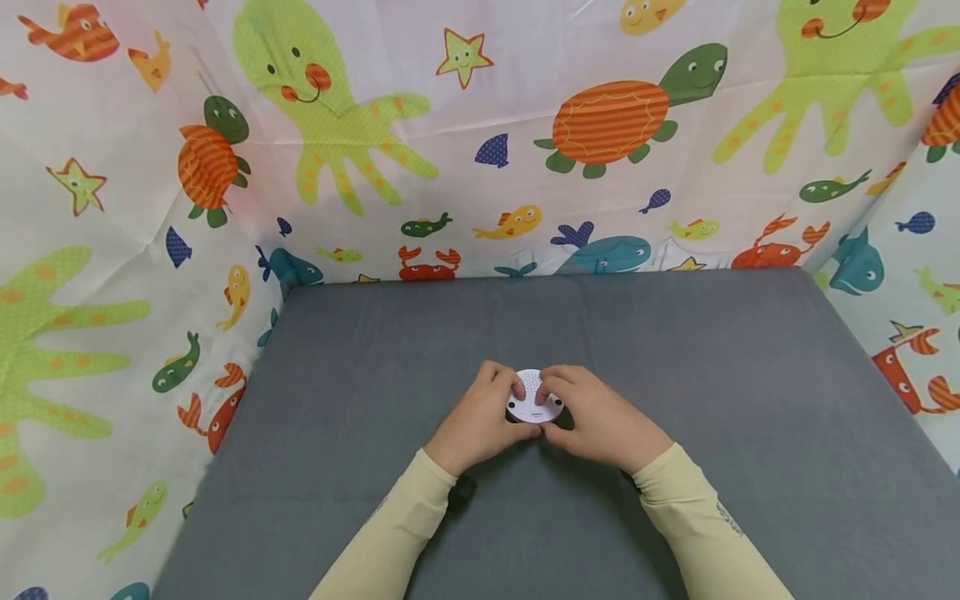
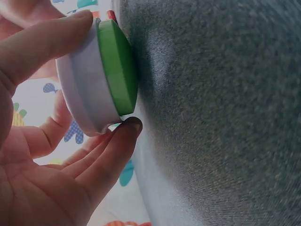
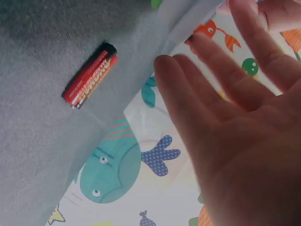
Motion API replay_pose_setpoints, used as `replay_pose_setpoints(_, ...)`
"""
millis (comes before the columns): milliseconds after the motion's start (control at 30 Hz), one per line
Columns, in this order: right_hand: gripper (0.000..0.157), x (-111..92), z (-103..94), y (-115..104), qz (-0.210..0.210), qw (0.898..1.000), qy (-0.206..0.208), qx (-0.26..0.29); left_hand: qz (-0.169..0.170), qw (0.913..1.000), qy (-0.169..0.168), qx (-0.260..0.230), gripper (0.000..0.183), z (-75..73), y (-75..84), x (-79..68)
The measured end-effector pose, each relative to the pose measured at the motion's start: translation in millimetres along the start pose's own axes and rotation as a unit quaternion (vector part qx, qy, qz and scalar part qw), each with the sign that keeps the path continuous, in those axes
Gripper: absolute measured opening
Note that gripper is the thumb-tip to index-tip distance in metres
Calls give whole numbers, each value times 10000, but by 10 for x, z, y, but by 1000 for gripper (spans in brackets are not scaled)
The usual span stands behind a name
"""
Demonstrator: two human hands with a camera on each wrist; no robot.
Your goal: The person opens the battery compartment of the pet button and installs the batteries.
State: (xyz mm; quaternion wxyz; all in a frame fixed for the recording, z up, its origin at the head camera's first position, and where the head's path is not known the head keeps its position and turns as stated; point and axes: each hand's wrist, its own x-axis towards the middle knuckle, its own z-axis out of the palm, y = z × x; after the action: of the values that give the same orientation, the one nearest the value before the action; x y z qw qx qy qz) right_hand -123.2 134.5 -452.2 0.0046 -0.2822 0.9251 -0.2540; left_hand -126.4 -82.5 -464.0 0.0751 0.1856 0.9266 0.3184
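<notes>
Both hands hold a round push-button buzzer [image 1: 533, 412] over the middle of the table, its white perforated underside facing up. Its green dome [image 2: 118, 70] faces down, close to the table in the left wrist view. My left hand [image 1: 480, 422] grips the left side of the white rim, fingers and thumb curled round it. From the other side, my right hand [image 1: 603, 417] grips it with a bent finger on the underside and the thumb at the near edge. A red and black AAA battery [image 3: 90, 76] lies on the table, hidden from the head view.
The grey tabletop [image 1: 390, 350] spreads round the hands. A white cloth [image 1: 510, 100] printed with sea animals hangs behind it and along both sides. A small dark object [image 1: 461, 490] shows under the left wrist.
</notes>
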Motion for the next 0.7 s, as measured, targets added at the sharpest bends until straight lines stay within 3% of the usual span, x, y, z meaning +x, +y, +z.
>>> replay_pose_setpoints(300,16,43,27,-28,-294,9988,247,-295,-52,10000,20,-77,95,27,4,15)
replay_pose_setpoints(700,22,63,69,3,-934,9916,491,-745,70,10000,13,-40,92,13,13,6)
